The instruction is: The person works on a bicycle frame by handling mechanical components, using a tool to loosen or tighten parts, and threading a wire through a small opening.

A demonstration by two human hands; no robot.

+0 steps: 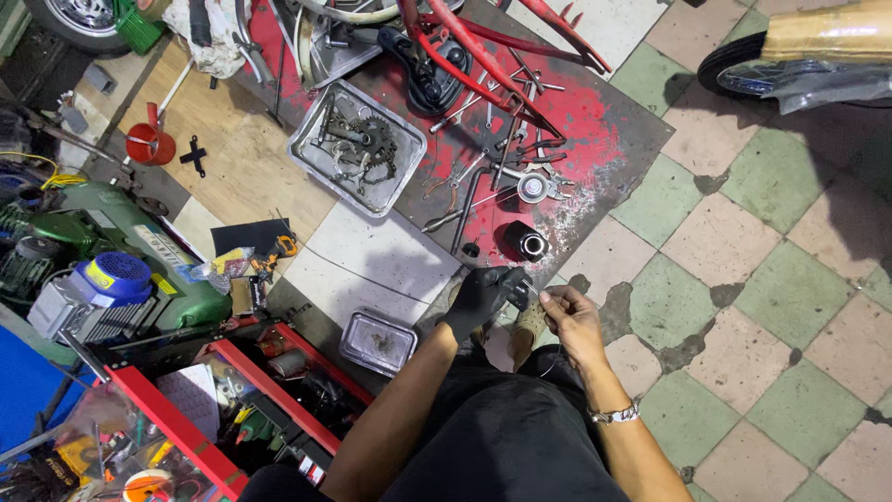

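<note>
Left hand (480,297), black glove, and bare right hand (569,314) meet over the knees, fingers of both pinched on a small dark part (523,296), held close for fine work; its exact shape is too small to tell. Steel tray (307,149) w/ greasy chain bits, black cylinder (527,244), spanners (506,139) lie within reach on the red-stained board (595,139) over checked floor tiles (790,297).

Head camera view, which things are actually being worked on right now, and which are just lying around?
In hand: left hand in a black glove and bare right hand, together on a small dark part.

Lying about: metal tray of chain parts, red funnel, black cylinder, green compressor, red tool cart.
</note>
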